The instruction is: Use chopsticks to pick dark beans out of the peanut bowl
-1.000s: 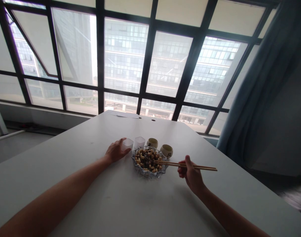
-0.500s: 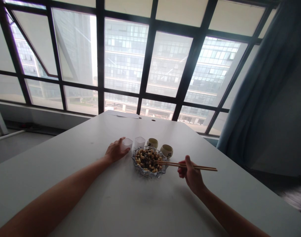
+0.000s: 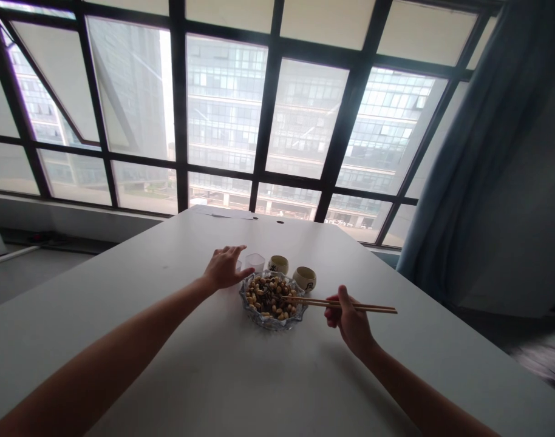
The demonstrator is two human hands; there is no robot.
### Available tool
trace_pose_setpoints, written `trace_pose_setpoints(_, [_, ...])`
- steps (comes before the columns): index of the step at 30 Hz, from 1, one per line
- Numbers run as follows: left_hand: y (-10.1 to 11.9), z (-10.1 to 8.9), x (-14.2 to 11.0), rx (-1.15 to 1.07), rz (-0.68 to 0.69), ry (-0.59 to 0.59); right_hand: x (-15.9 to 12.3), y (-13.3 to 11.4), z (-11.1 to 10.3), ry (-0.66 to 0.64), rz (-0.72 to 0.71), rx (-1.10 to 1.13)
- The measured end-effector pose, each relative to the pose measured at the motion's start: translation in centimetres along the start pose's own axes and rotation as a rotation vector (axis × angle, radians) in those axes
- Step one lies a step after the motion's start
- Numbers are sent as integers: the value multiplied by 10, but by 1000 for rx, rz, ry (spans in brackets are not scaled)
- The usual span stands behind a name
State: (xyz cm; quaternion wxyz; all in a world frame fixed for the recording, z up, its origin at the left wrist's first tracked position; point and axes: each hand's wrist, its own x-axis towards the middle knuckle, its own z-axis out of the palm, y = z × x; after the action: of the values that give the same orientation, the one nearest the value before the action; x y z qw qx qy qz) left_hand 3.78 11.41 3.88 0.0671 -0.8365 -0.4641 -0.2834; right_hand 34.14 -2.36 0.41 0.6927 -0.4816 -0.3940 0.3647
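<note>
A glass bowl (image 3: 272, 320) of nuts and dark bits sits mid-table. My right hand (image 3: 350, 325) is closed on a pair of wooden chopsticks (image 3: 345, 305), whose tips rest over the bowl's right side. My left hand (image 3: 226, 267) hovers just left of the bowl with its fingers spread and nothing in them, covering most of the left of two small clear plastic cups. The second clear cup (image 3: 255, 261) stands right beside the fingertips. Two small ceramic tea cups (image 3: 278, 264) (image 3: 305, 277) stand behind the bowl.
The white table (image 3: 241, 376) runs to a far edge near a wall of dark-framed windows (image 3: 268, 121). A sheet of paper (image 3: 223, 213) lies at that far edge. A blue curtain (image 3: 478, 158) hangs at the right.
My left hand has let go of the left clear cup, lifted and spread its fingers over it. The right hand and chopsticks have barely shifted. The view has tilted slightly.
</note>
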Motion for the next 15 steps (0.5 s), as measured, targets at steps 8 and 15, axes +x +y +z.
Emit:
trace_pose_setpoints(8, [18, 12, 42, 12, -155, -280, 0, 0, -1, 11, 16, 15])
trace_pose_setpoints(15, [14, 14, 43, -22, -85, -138, -2, -1, 0, -13, 3, 6])
